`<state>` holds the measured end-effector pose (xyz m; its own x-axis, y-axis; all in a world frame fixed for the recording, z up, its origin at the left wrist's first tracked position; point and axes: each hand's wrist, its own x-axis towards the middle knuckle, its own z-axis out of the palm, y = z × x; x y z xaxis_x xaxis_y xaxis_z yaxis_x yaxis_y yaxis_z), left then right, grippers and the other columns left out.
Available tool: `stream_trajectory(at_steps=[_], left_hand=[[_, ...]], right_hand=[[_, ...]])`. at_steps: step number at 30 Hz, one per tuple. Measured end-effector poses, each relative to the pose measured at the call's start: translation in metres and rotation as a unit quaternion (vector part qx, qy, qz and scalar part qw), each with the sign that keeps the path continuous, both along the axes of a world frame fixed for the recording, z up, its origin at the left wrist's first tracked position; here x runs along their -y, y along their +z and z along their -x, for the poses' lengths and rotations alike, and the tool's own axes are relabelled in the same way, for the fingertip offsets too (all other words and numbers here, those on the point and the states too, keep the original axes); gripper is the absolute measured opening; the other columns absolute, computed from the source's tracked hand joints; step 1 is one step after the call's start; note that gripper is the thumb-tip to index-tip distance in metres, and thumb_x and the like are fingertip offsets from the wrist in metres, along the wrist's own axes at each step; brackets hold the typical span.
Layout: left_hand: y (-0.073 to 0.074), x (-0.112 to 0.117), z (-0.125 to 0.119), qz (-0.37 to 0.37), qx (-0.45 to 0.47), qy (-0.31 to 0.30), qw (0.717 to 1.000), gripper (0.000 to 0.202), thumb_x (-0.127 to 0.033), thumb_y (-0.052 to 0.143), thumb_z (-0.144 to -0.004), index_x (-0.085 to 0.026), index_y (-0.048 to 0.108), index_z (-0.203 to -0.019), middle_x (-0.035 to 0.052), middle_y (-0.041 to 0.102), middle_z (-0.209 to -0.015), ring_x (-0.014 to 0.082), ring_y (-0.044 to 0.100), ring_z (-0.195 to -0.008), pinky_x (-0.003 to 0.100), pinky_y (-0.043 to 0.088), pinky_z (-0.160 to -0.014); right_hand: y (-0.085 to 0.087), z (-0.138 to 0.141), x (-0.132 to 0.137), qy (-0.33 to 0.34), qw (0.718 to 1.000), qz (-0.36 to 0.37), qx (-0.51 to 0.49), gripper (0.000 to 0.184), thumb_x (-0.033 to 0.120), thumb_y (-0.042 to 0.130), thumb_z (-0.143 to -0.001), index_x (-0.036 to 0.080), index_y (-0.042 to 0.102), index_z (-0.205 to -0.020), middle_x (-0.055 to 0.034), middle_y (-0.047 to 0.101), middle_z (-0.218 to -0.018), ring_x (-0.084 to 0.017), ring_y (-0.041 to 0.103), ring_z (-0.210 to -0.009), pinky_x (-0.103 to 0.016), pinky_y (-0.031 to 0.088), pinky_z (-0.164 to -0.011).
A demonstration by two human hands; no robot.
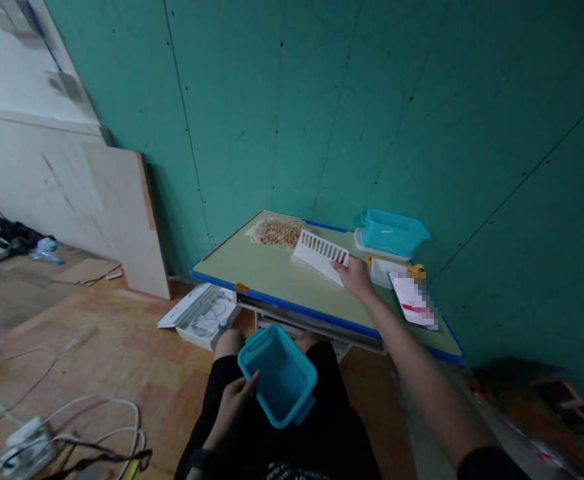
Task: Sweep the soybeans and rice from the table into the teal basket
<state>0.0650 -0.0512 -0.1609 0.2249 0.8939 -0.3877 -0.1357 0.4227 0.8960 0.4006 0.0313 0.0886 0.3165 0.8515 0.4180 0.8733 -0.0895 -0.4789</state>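
Grains of yellow and off-white (278, 232) lie heaped on the pale green, blue-edged tabletop (237, 264) — at their near edge, the right hand (355, 275) grasps a white, slotted plastic strip (321, 255) by one end. Above the lap, the left hand's (238, 401) fingers (252, 382) clasp the rim of a teal, rectangular plastic tub (279, 373).

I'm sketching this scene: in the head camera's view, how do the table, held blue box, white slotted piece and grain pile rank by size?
1. Table
2. Held blue box, though it sits nearer the camera
3. White slotted piece and grain pile: too alike to rank
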Motion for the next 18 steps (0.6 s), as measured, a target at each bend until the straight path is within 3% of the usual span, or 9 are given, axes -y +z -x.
stream_trajectory(at_steps=[6,18], left_hand=[[-0.002,0.001,-0.001,-0.014,-0.022,0.004,1.0,0.062,-0.071,0.08,-0.062,-0.02,0.047,-0.052,-0.0047,0.045,-0.045,0.0087,0.036,-0.043,0.023,0.025,-0.045],[-0.002,-0.002,-0.001,-0.005,0.006,-0.002,1.0,0.06,-0.068,0.085,-0.058,-0.019,0.051,-0.051,-0.0033,0.05,-0.045,0.009,0.041,-0.043,0.023,0.03,-0.045]], right_hand=[[0.003,0.007,-0.005,0.031,0.999,0.003,-0.014,0.021,0.028,0.063,-0.089,0.013,0.076,-0.082,-0.0139,0.078,-0.084,-0.027,0.072,-0.08,-0.028,0.044,-0.065],[-0.002,0.025,-0.004,0.054,0.998,0.012,0.035,0.029,0.033,0.063,-0.091,0.015,0.071,-0.069,-0.0114,0.075,-0.071,-0.021,0.066,-0.066,-0.026,0.038,-0.059]])
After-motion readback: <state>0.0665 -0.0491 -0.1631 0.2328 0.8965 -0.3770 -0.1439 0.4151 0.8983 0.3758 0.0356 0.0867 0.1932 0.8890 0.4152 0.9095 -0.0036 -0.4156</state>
